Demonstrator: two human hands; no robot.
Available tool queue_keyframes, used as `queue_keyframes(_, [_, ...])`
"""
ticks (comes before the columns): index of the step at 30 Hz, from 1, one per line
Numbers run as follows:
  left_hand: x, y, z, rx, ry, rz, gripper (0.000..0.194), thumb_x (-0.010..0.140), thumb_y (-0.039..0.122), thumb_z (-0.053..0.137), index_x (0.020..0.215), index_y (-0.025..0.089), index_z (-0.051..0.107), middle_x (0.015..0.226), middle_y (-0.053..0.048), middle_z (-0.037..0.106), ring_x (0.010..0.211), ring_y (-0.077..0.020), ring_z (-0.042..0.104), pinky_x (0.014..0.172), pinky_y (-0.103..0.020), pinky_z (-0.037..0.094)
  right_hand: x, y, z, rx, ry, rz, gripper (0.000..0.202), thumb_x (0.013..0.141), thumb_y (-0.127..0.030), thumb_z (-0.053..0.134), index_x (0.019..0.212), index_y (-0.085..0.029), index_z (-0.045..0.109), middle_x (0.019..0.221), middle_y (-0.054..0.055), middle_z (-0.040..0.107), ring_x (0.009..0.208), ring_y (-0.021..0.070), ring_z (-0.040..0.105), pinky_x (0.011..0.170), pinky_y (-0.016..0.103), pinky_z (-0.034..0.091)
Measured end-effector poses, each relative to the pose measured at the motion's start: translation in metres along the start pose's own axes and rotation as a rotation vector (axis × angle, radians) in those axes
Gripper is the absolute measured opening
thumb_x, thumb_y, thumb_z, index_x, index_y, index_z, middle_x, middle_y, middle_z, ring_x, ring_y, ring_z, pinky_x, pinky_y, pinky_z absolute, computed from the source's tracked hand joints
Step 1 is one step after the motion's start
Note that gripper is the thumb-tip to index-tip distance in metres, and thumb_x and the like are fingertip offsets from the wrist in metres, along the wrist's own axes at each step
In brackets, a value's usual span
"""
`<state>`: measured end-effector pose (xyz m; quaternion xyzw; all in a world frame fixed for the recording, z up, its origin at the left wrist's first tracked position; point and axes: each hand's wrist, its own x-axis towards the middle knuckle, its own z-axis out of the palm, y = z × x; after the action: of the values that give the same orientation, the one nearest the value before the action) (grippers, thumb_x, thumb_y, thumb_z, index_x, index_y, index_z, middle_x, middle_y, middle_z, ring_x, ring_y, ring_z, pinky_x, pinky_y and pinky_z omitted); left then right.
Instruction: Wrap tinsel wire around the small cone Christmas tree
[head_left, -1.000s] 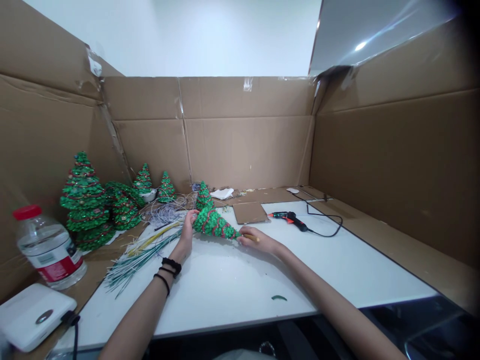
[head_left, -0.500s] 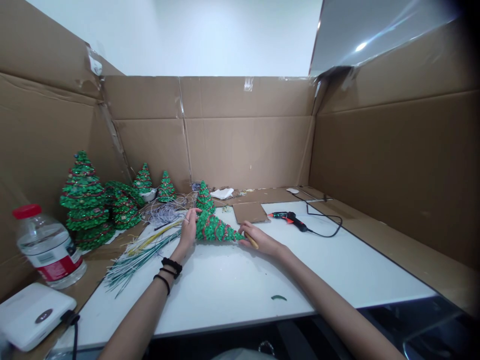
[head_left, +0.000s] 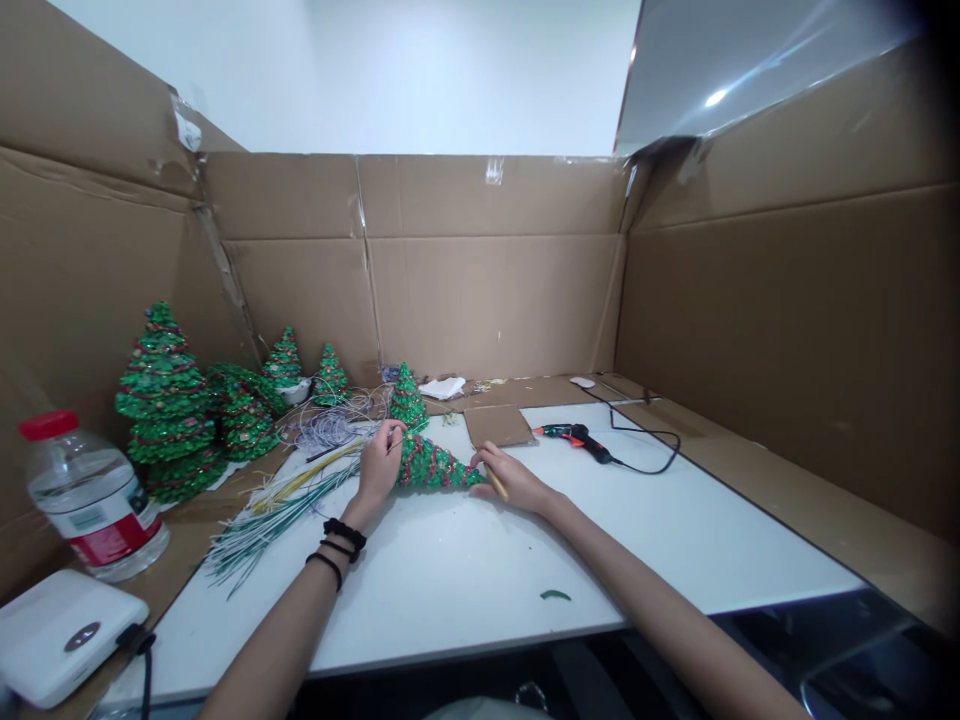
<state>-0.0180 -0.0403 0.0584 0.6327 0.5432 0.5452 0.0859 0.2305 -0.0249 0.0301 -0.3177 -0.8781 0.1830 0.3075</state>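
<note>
A small green Christmas tree ornament (head_left: 433, 464) with red garland lies on its side, its tip pointing right. My left hand (head_left: 381, 464) is closed around its wide base at the left and hides that end. At the narrow tip, my right hand (head_left: 517, 480) has its fingers closed, touching the tree. A short wooden handle (head_left: 497, 484) sticks out between those fingers; the tool's working end is hidden. Just behind stands another green tree (head_left: 407, 398), upright.
A glue gun (head_left: 576, 440) with a black cord lies right of a cardboard square (head_left: 501, 427). Green and white wires (head_left: 289, 515) spread left of my left hand. More trees (head_left: 166, 390), a water bottle (head_left: 97, 500) and a white device (head_left: 67, 635) stand left. Cardboard walls (head_left: 495, 290) surround the table.
My left hand has turned and slid over the tree's base, covering more of it. The wooden handle in my right hand has tilted steeper. The view has shifted slightly.
</note>
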Motion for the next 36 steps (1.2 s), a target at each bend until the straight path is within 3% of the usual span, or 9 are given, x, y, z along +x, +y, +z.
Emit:
queue_keyframes(4, [-0.001,0.002,0.000,0.021,0.020,0.047,0.019,0.083,0.028,0.043,0.084,0.024,0.062,0.057,0.002,0.053,0.055,-0.0173,0.045,0.058,-0.026,0.029,0.003,-0.008,-0.005,0.510,0.129,0.116,0.038,0.088,-0.050,0.040,0.104,-0.021,0.058,0.105,0.007,0.053,0.094,0.0190,0.051,0.085,0.033,0.040])
queue_keyframes(8, [-0.001,0.002,0.001,0.049,0.045,0.076,0.021,0.083,0.027,0.045,0.088,0.025,0.065,0.069,-0.002,0.062,0.063,-0.0202,0.048,0.069,-0.028,0.033,0.008,-0.010,-0.010,0.885,0.138,0.238,0.047,0.089,-0.053,0.030,0.103,-0.019,0.059,0.103,0.009,0.057,0.088,0.0196,0.053,0.079,0.033,0.042])
queue_keyframes(12, [-0.001,0.003,0.001,0.043,0.052,0.069,0.020,0.083,0.029,0.046,0.088,0.025,0.065,0.075,-0.003,0.064,0.068,-0.0220,0.051,0.075,-0.030,0.034,0.010,-0.008,-0.009,0.888,0.156,0.321,0.057,0.087,-0.062,0.022,0.084,-0.018,0.059,0.088,0.008,0.057,0.079,0.0187,0.051,0.077,0.032,0.042])
queue_keyframes(16, [-0.001,0.004,0.001,0.190,0.033,0.152,0.029,0.089,0.028,0.035,0.093,0.023,0.063,0.093,-0.006,0.064,0.084,-0.0233,0.054,0.079,-0.032,0.035,0.010,-0.004,-0.007,0.580,0.385,0.351,0.053,0.081,-0.068,0.032,0.061,-0.020,0.044,0.074,0.004,0.047,0.077,0.0192,0.047,0.079,0.034,0.040])
queue_keyframes(22, [-0.002,0.002,0.003,0.248,0.016,0.183,0.029,0.090,0.026,0.031,0.096,0.021,0.059,0.094,-0.008,0.060,0.088,-0.0233,0.053,0.080,-0.034,0.036,0.008,0.001,-0.018,0.459,0.440,0.287,0.046,0.079,-0.065,0.041,0.101,-0.025,0.052,0.115,0.007,0.044,0.110,0.0227,0.041,0.094,0.036,0.036])
queue_keyframes(26, [-0.002,0.003,0.003,0.206,0.015,0.170,0.028,0.089,0.026,0.033,0.095,0.022,0.059,0.093,-0.007,0.060,0.089,-0.0234,0.053,0.080,-0.034,0.036,0.009,0.008,-0.017,0.482,0.497,0.321,0.050,0.086,-0.063,0.025,0.091,-0.023,0.054,0.104,0.009,0.054,0.107,0.0242,0.045,0.098,0.042,0.032])
queue_keyframes(30, [-0.002,0.004,0.003,0.177,0.012,0.167,0.027,0.089,0.026,0.033,0.093,0.022,0.059,0.092,-0.007,0.059,0.088,-0.0231,0.053,0.080,-0.034,0.037,0.011,0.010,-0.020,0.652,0.615,0.284,0.045,0.077,-0.063,0.047,0.105,-0.028,0.048,0.120,0.006,0.048,0.118,0.0236,0.041,0.096,0.042,0.037])
queue_keyframes(33, [-0.002,0.003,0.004,0.186,0.016,0.178,0.026,0.089,0.025,0.034,0.093,0.022,0.059,0.092,-0.006,0.058,0.087,-0.0230,0.052,0.080,-0.034,0.037,0.009,0.004,-0.032,0.963,0.462,0.180,0.048,0.081,-0.059,0.043,0.122,-0.035,0.039,0.133,0.003,0.043,0.125,0.0206,0.039,0.098,0.043,0.038])
queue_keyframes(36, [-0.002,0.002,0.004,0.230,0.059,0.191,0.025,0.089,0.024,0.034,0.099,0.022,0.058,0.096,-0.007,0.055,0.089,-0.0231,0.052,0.081,-0.034,0.037,0.006,-0.004,-0.043,1.133,0.349,0.110,0.044,0.086,-0.052,0.034,0.125,-0.031,0.041,0.136,0.003,0.043,0.124,0.0192,0.041,0.100,0.041,0.037])
